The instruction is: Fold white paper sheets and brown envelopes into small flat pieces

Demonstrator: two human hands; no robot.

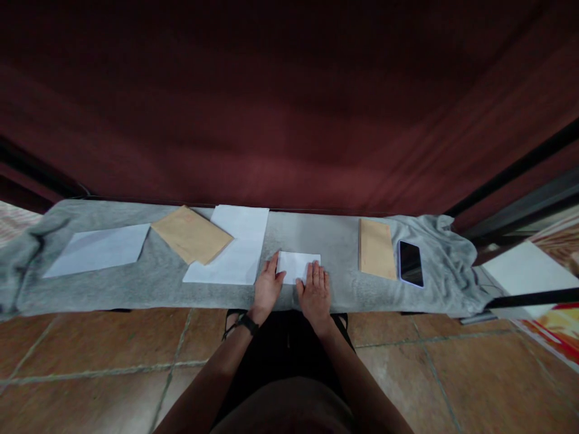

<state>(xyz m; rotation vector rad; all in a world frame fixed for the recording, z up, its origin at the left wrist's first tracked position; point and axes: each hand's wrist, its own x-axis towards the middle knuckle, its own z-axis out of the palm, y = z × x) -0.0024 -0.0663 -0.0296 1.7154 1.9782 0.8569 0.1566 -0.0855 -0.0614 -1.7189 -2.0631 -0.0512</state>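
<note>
A small white piece of paper (293, 265), which looks folded, lies on the grey cloth between my hands. My left hand (268, 289), with a dark band on the wrist, rests along the paper's left edge, thumb and fingers apart. Flat on the right part of the same paper lies my right hand (315, 294), its fingers stretched out and covering that corner. Just left of my left hand is a stack of white sheets (242, 247), partly covered by a tan envelope (192, 234).
Grey cloth (339, 241) covers the narrow bench. Another white sheet (102, 248) lies far left. On the right are a second tan envelope (377, 248) and a phone (411, 264). A dark red panel (289, 132) rises behind; black bars (520, 169) stand at the right.
</note>
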